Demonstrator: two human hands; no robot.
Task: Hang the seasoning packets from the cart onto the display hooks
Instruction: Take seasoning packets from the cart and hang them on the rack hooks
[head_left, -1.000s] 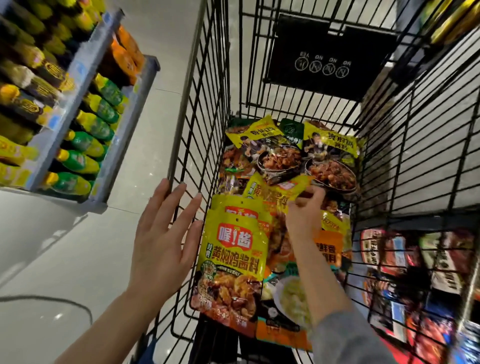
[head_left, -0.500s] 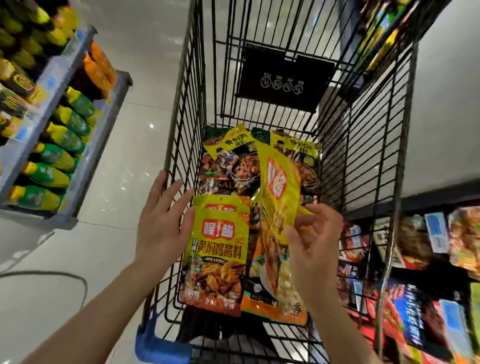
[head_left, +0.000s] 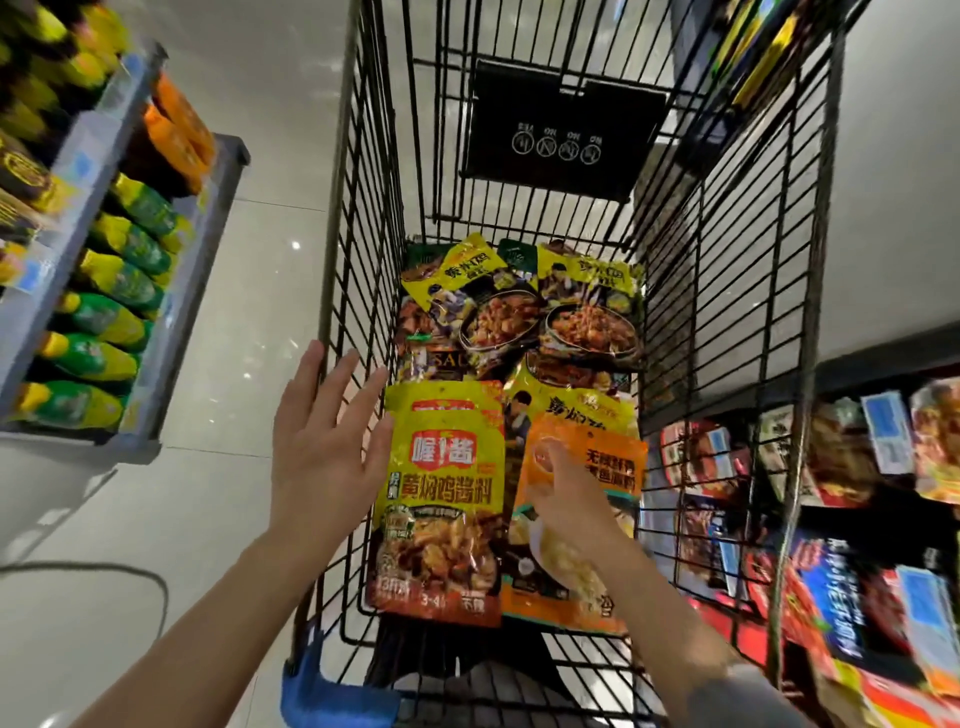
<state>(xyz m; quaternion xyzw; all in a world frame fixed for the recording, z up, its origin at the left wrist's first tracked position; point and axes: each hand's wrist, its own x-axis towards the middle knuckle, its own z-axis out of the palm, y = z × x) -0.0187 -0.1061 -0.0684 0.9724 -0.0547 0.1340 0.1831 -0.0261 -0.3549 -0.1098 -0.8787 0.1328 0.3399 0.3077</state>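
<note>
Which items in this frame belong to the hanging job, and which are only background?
Job:
- yellow seasoning packet
- orange seasoning packet
- far packets
- cart
- left hand
- right hand

Background:
- green bottles
- shelf packets

Green bottles with yellow caps (head_left: 98, 358) lay in rows on a grey shelf (head_left: 156, 332) at left, orange-capped bottles (head_left: 179, 130) behind them, above a pale glossy tiled floor (head_left: 244, 291).

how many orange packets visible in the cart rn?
1. The orange packet lies at the near right of the cart, beside the yellow packet, with the right hand reaching onto it. The packets overlap, so more may be hidden underneath.
</note>
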